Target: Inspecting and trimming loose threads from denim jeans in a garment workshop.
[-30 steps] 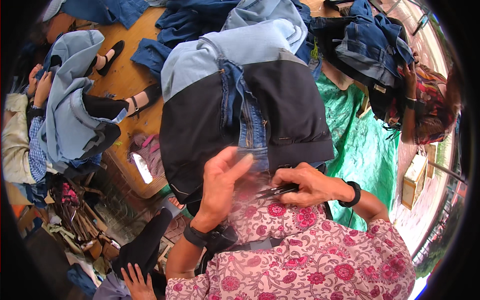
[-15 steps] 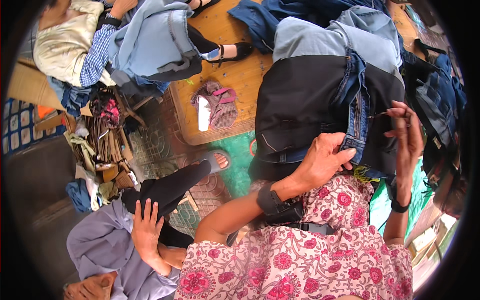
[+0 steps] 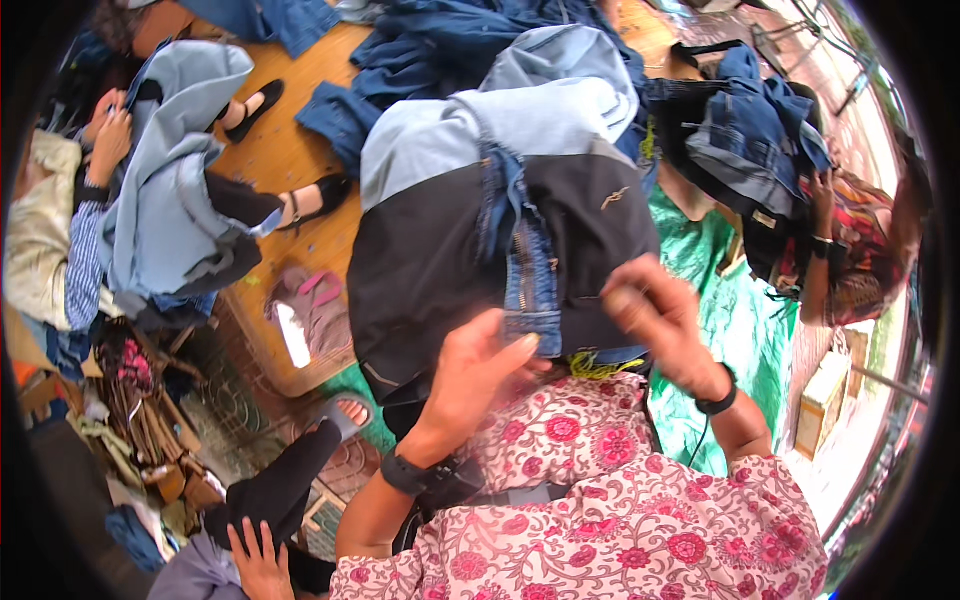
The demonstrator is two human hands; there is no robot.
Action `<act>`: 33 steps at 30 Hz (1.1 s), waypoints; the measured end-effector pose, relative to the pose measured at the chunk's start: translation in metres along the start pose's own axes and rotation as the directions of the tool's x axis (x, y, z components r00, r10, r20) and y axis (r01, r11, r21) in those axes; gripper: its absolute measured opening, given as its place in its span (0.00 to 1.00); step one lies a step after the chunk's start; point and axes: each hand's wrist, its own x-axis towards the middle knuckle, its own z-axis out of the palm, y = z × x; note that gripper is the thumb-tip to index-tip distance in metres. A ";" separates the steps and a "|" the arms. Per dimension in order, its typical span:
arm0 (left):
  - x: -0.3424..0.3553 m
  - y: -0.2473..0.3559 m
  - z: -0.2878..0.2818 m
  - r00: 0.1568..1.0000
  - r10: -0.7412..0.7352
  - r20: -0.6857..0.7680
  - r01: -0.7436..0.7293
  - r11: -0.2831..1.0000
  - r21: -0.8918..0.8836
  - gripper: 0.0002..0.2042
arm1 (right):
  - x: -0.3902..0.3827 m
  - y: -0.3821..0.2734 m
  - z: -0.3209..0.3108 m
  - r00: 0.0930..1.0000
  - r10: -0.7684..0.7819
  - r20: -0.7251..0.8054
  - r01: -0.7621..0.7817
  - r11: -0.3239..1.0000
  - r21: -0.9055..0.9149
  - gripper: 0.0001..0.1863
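Note:
A pair of jeans lies over my lap and the table edge, its black lining (image 3: 430, 260) outward and its light blue denim (image 3: 430, 140) beyond. Down the middle runs a dark blue fly with a zipper (image 3: 522, 265). My left hand (image 3: 475, 370) grips the waistband end of that fly between thumb and fingers. To the right, my right hand (image 3: 660, 320) is raised over the black cloth, fingers closed and a little blurred; whatever they pinch is too small to make out. Yellow-green threads (image 3: 600, 366) hang at the lower edge of the jeans.
A wooden table (image 3: 275, 130) carries more dark blue jeans (image 3: 420, 60) and a small checked cloth (image 3: 318, 310). At left a person holds light blue denim (image 3: 160, 200); another at right has dark jeans (image 3: 745, 140). A person's hand (image 3: 262, 565) rests lower left. Green sheeting (image 3: 730, 360) covers the floor.
The view has swung right, so the jeans appear further left. My right hand has gone from spread fingers to closed ones, nearer my body. The left hand keeps its grip on the fly.

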 end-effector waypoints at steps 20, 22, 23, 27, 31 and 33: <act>0.009 0.009 0.012 0.995 0.100 0.002 -0.100 0.995 -0.027 0.07 | -0.040 0.045 0.024 0.981 -0.180 0.065 0.183 0.784 -0.593 0.32; 0.007 0.026 0.028 0.996 0.088 0.029 -0.087 0.995 -0.037 0.09 | -0.035 0.052 0.009 0.928 -0.370 -0.033 0.290 0.778 -0.558 0.24; 0.008 0.034 0.031 0.995 0.101 0.024 -0.100 0.994 -0.035 0.09 | -0.028 0.052 0.002 0.919 -0.375 -0.122 0.271 0.825 -0.495 0.19; 0.016 0.042 0.037 0.980 0.198 0.007 -0.196 0.964 0.178 0.12 | -0.002 0.005 -0.036 0.944 -0.001 -0.331 0.028 0.997 0.075 0.11; 0.020 0.035 0.029 0.963 0.268 -0.039 -0.245 0.925 0.291 0.12 | -0.011 -0.016 -0.036 0.945 -0.308 0.107 0.312 0.950 -0.022 0.11; 0.020 0.028 0.027 0.956 0.286 -0.061 -0.259 0.924 0.282 0.11 | 0.008 -0.017 -0.051 0.982 -0.108 -0.154 0.140 0.966 0.215 0.10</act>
